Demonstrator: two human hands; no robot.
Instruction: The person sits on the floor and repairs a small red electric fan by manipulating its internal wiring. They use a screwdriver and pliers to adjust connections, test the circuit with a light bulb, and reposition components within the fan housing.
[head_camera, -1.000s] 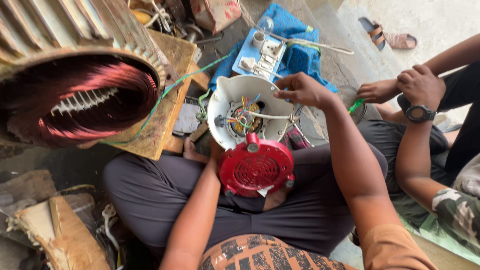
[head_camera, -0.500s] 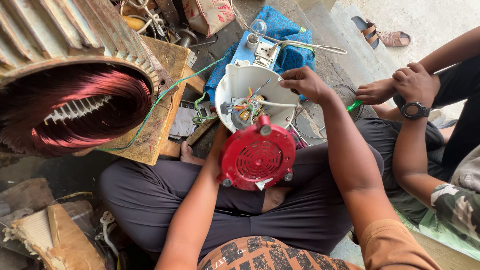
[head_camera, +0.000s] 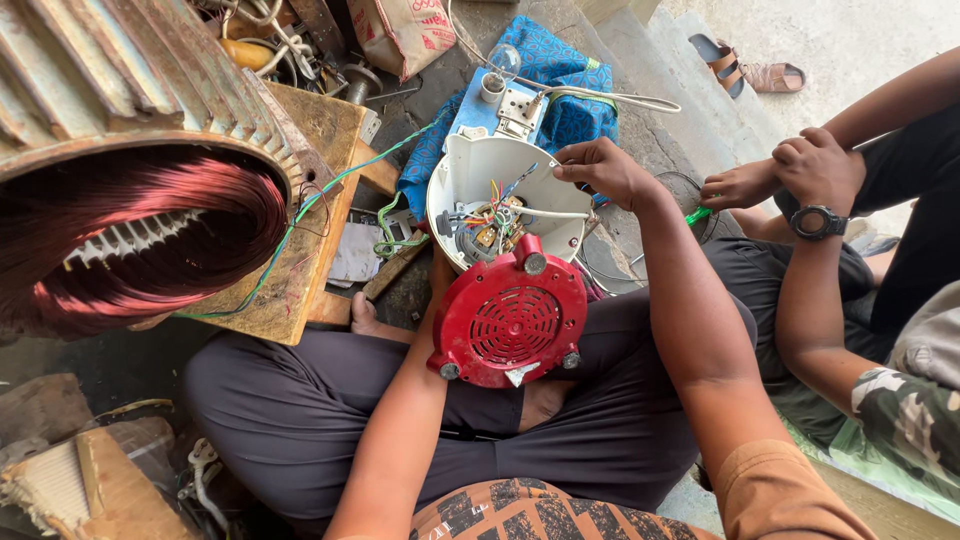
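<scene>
Head view:
White housing (head_camera: 478, 170): lying open in the lap, wires (head_camera: 492, 215) showing, red vented base (head_camera: 510, 322) hinging off its near edge.
Right hand (head_camera: 600, 170): pinching a tool at the housing's far rim.
Left hand: sitting hidden under the housing; grip impossible to tell.
Left edge: motor stator (head_camera: 130, 230) crowding close.
Right edge: another person's hands (head_camera: 790, 170) resting near.

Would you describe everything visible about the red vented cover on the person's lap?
The red vented cover looks like moulded plastic, roundish, with a circular grille of slots at its centre, grey feet at its corners and a small white label near its lower edge. It leans tilted on the lap against the white housing, whose exposed wiring the right hand touches.
</scene>
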